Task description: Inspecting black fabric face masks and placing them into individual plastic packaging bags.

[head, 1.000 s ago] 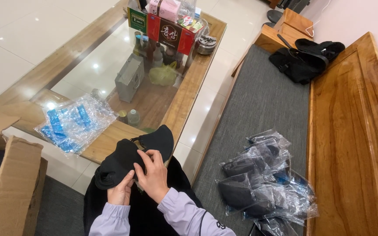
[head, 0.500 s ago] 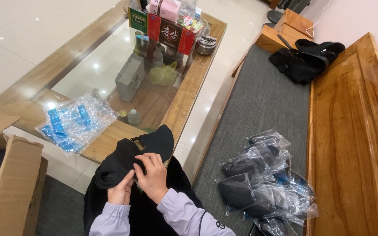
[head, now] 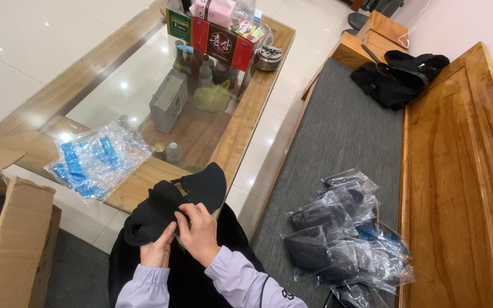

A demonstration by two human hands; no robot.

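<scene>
Both hands are gripping a black padded garment (head: 172,208) above the lap; right hand (head: 199,231) is pinching its middle, left hand (head: 158,251) is clasping below; its long axis is running lower-left to upper-right.

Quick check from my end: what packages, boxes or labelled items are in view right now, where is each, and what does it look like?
Cardboard box: lower left, brown, flaps open.
Clear bags with blue print: loose pile on the glass table's near edge.
Red and green boxes: far end of the table, rectangular, printed fronts.
Pink box: on top of those.
Bagged black items: heap on the grey bench cushion, clear plastic.
</scene>
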